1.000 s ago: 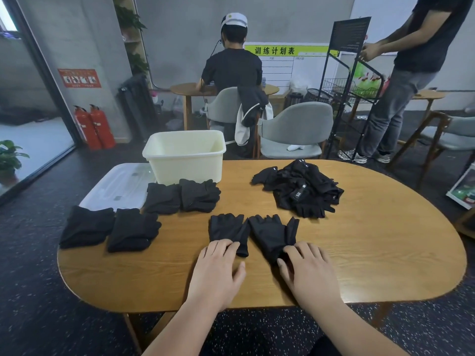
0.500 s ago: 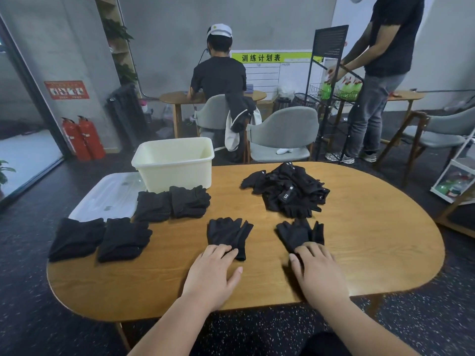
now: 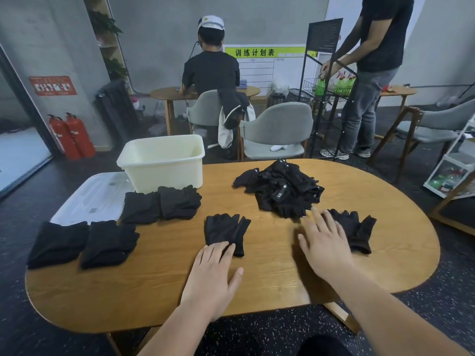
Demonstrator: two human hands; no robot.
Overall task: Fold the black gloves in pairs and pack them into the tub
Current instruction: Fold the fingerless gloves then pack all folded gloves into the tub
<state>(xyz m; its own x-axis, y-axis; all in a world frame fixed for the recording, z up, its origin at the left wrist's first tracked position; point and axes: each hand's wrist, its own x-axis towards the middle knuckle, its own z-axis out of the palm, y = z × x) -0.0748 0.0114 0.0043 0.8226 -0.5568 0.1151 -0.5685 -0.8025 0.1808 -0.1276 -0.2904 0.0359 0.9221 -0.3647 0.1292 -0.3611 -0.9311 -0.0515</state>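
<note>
Pressing left hand point(image 3: 213, 273): it is lying flat, fingers straight and close together, with the fingertips bearing on the near cuff end of the left glove point(image 3: 226, 231); it is not pinching anything.
Right hand point(image 3: 325, 242): it is lying flat with straight fingers fanned apart over the near-left edge of the right glove point(image 3: 358, 232); blur is hiding whether the fingers are pressing the cloth or skimming above it.
Left glove axis: it is running from the cuff nearest the person out to the fingers, almost straight ahead of the left hand.
Right glove axis: it is running much the same way but leaning a little rightward, and is lying mostly beyond and to the right of the right hand.
Gap that matters: both gloves are lying well apart on the table point(image 3: 257, 291) with bare wood between them, so pairing is likely calling for one to be carried sideways onto the other; each hand is sitting nearer its own glove.
Loose pile point(image 3: 282, 191): it is sitting just beyond the right hand.
Tub point(image 3: 164, 163): it is standing at the far left, nearer the left hand, behind the folded bundles point(image 3: 140, 208) and beside the lid point(image 3: 95, 196).
</note>
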